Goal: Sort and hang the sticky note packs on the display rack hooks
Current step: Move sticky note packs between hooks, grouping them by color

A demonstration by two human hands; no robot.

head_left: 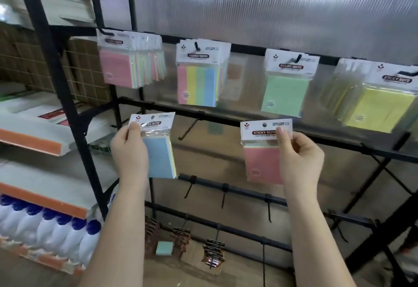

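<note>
My left hand point(130, 153) grips a blue sticky note pack point(159, 153) by its left side, thumb on the white header. My right hand point(298, 157) pinches a pink sticky note pack point(260, 164) at the header's right edge. Both packs are held in front of the rack's second bar point(226, 120). On the top bar's hooks hang several pink-fronted packs point(117, 67), striped multicolour packs point(198, 83), a green pack point(285, 92) and yellow packs point(380, 105). A bare hook point(188, 128) juts from the second bar between my hands.
Lower bars carry bare hooks point(224, 197) and small dark carded packs point(212, 255). A loose teal pad point(164, 247) lies on the floor. To the left stands a shelf unit point(38, 144) with white blue-capped bottles point(52, 228). A ribbed translucent panel point(271, 10) backs the rack.
</note>
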